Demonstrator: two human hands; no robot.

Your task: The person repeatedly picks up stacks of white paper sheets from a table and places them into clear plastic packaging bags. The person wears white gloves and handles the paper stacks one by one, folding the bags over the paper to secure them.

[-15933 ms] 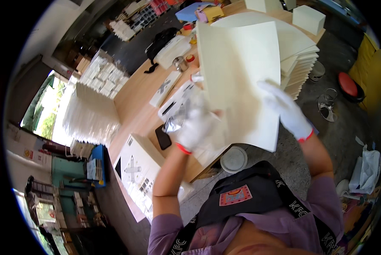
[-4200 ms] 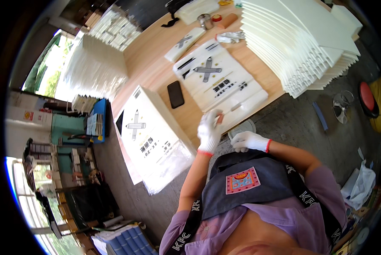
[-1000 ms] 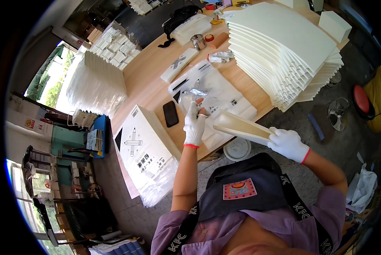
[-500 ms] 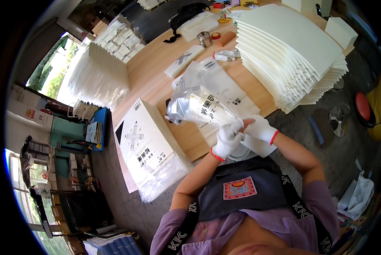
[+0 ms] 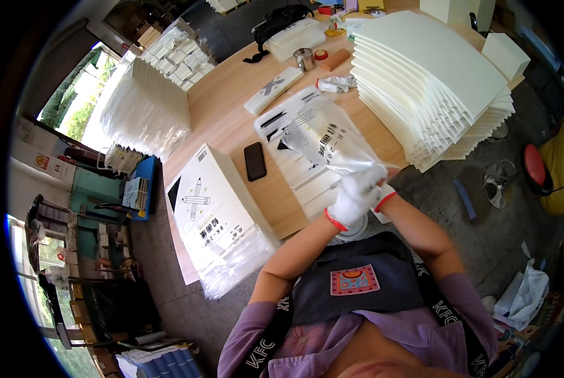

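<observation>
A clear printed plastic bag (image 5: 326,135) spreads out ahead of my hands, its near end gathered at them. My left hand (image 5: 352,194), in a white glove with a red cuff, is closed on that near end. Close against it on the right is my right hand (image 5: 383,186), gloved the same way; its fingers are mostly hidden behind the left. A bare fingertip shows beside the gloves. Under the bag lie more flat printed plastic bags (image 5: 282,120). Left of them stands a stack of packed drawing paper (image 5: 216,211), its clear wrap hanging loose at the near end.
A black phone (image 5: 255,161) lies between paper stack and bags. A tall fanned stack of white sheets (image 5: 430,75) rises on the table's right. Farther back are a metal cup (image 5: 304,59), spare gloves (image 5: 336,84) and a narrow packet (image 5: 273,91). A wrapped stack (image 5: 145,110) stands far left.
My right hand has moved left and in against my left hand. The bag has dropped flatter and shifted right, uncovering the phone. My left hand has moved slightly right.
</observation>
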